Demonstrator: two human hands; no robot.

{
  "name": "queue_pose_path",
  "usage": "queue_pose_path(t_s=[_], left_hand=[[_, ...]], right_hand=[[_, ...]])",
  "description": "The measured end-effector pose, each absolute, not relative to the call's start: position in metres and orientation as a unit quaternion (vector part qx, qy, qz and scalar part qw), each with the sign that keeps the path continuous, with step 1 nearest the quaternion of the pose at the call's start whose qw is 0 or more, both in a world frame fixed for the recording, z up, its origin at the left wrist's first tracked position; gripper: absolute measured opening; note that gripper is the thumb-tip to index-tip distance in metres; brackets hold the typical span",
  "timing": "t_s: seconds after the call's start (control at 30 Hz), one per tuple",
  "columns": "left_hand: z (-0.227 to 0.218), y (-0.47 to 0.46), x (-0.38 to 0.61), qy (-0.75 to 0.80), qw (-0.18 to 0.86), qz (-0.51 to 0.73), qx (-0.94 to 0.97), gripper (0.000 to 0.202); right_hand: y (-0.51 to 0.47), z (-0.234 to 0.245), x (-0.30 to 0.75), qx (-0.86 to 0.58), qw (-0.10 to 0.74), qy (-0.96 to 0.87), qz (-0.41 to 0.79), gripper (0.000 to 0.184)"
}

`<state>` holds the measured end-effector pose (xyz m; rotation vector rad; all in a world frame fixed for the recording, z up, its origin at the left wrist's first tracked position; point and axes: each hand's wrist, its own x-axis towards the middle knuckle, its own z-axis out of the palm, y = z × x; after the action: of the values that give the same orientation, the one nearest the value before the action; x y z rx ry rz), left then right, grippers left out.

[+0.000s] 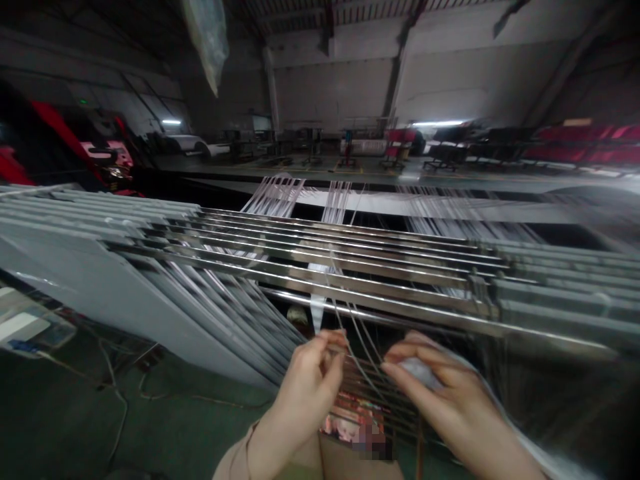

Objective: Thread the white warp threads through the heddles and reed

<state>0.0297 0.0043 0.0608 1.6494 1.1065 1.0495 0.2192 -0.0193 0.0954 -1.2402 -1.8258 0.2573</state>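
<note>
My left hand [310, 380] is pinched on a few thin white threads [345, 313] that run down from the metal bars of a loom frame [350, 267]. My right hand [440, 393] sits just to the right with its fingers curled round a small bunch of white thread [417, 370]. Both hands are low in the view, below the front bar. More white threads [275, 197] stretch away over the bars toward the back.
Rows of thin metal heddles [210, 293] hang at the left and right of the frame. A small coloured screen or picture [350, 423] lies below my hands. Cables [120, 393] trail on the dark floor. Red machines [60, 147] and tables stand in the hall behind.
</note>
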Motion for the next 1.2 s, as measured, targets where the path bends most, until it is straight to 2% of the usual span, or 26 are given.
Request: queue_pose_path(t_s=[0.03,0.1,0.23,0.33,0.47,0.6,0.67,0.73,0.8,0.9,0.97,1.03,1.1,1.2], left_hand=[[0.056,0.009,0.029,0.447,0.447,0.443,0.636,0.015],[0.049,0.019,0.027,0.44,0.453,0.475,0.613,0.02],[0.056,0.024,0.023,0.448,0.473,0.455,0.608,0.037],[0.073,0.013,0.022,0.393,0.484,0.452,0.638,0.027],[0.086,-0.008,0.025,0.354,0.396,0.427,0.731,0.018],[0.075,-0.007,0.025,0.438,0.354,0.409,0.718,0.02],[0.069,-0.001,0.022,0.465,0.368,0.434,0.678,0.022],[0.07,0.001,0.019,0.448,0.404,0.445,0.662,0.019],[0.077,-0.003,0.017,0.403,0.431,0.438,0.679,0.017],[0.085,-0.017,0.017,0.357,0.409,0.408,0.734,0.019],[0.08,-0.026,0.016,0.374,0.348,0.38,0.771,0.02],[0.064,-0.032,0.012,0.404,0.234,0.371,0.803,0.023],[0.042,-0.033,0.004,0.406,0.071,0.377,0.829,0.031],[0.012,-0.031,-0.007,0.445,-0.129,0.36,0.81,0.032]], right_hand=[[-0.024,0.096,0.223,-0.498,0.461,-0.729,0.091,0.005],[-0.033,0.097,0.229,-0.491,0.477,-0.725,0.071,0.011],[-0.042,0.099,0.232,-0.477,0.427,-0.763,0.089,0.024],[-0.035,0.1,0.224,-0.494,0.379,-0.771,0.135,0.023],[-0.022,0.096,0.212,-0.515,0.33,-0.759,0.224,0.023],[-0.025,0.09,0.216,-0.51,0.384,-0.741,0.209,0.012],[-0.033,0.09,0.223,-0.501,0.419,-0.736,0.178,0.006],[-0.039,0.091,0.227,-0.494,0.418,-0.746,0.157,0.011],[-0.041,0.093,0.224,-0.502,0.371,-0.763,0.168,0.019],[-0.035,0.095,0.211,-0.51,0.311,-0.766,0.237,0.019],[-0.031,0.094,0.206,-0.508,0.306,-0.762,0.258,0.019],[-0.031,0.089,0.21,-0.51,0.332,-0.761,0.223,0.013],[-0.036,0.08,0.222,-0.522,0.393,-0.741,0.155,0.006],[-0.046,0.058,0.246,-0.518,0.513,-0.68,0.071,0.01]])
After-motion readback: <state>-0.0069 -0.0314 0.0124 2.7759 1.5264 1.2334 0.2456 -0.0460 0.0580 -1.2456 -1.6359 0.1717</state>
